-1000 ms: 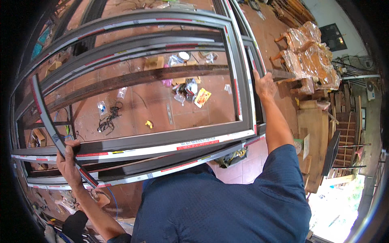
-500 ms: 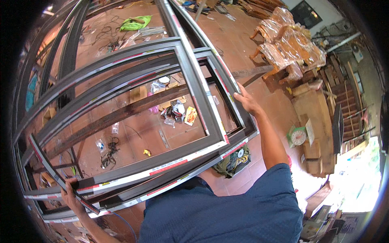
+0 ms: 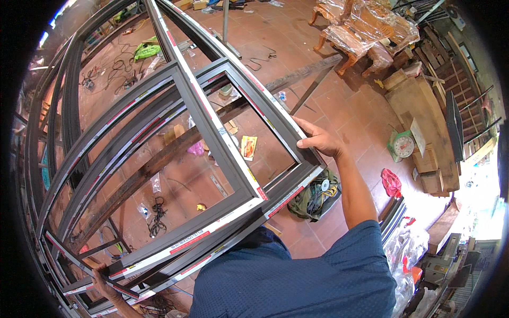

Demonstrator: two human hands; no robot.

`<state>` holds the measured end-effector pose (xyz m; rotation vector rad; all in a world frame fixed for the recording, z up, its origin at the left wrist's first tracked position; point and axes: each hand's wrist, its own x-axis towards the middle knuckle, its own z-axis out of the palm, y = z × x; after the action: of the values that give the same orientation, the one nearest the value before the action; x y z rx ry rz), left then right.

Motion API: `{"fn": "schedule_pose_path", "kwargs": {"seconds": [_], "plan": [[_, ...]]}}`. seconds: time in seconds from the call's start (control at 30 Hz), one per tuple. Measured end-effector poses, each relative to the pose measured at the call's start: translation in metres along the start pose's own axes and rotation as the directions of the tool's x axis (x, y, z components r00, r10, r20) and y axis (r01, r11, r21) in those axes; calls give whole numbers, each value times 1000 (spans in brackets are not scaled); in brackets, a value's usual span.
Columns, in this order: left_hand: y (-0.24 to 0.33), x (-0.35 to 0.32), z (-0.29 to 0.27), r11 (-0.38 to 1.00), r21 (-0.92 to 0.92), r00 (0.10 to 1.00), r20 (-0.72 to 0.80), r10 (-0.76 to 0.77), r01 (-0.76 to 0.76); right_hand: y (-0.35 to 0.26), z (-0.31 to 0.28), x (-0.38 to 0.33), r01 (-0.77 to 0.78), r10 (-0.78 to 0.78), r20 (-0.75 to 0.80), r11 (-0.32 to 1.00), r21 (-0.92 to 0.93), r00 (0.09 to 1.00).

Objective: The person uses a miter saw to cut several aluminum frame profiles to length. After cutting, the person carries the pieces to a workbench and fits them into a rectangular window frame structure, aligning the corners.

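Observation:
Two large dark grey metal frames, edged with white and red protective tape, lie one over the other and overlap. My right hand (image 3: 322,142) grips the right side of the lower frame (image 3: 281,119) close to its near corner, thumb on top. The upper frame (image 3: 212,214) sits further left, and its near right corner rests over the lower one. At the near left, my left hand (image 3: 104,285) is closed round a short dark metal strip (image 3: 69,253) that crosses the frames' left ends. The fingers of that hand are partly hidden.
Under the frames runs a dark beam (image 3: 154,169) above a tiled floor with cables and scraps. A green bag (image 3: 313,204) sits by the near right corner. Further right stand a green dial scale (image 3: 403,144), plastic-wrapped wooden chairs (image 3: 366,32) and a wooden bench (image 3: 424,116).
The view has shifted to the right. The lower frame sticks out further past the upper frame's right side. My right hand is nearer the frame's corner; my left hand still holds the strip.

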<state>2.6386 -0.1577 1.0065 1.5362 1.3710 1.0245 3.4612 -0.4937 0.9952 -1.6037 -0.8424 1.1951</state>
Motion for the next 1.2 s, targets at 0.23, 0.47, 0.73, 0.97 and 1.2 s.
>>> {"fn": "schedule_pose_path", "kwargs": {"seconds": [0.23,0.47,0.73,0.97,1.2], "plan": [[-4,5,-8,999,30,1000,16,-21,20,-42,14,54,-75,-279,-336,660,-748,900],[-1,4,5,1000,17,999,-37,12,-11,-169,101,157,-32,-874,-181,187,-982,450],[-4,2,1,1000,-7,999,-29,17,-17,-23,94,166,-266,-551,-183,-74,-961,814],[5,-3,11,1000,-6,999,-48,12,-12,-28,81,158,-200,-413,-231,119,-973,881],[4,7,15,1000,-23,1000,8,-21,22,-131,36,137,-125,-814,-262,231,-965,519]]}}
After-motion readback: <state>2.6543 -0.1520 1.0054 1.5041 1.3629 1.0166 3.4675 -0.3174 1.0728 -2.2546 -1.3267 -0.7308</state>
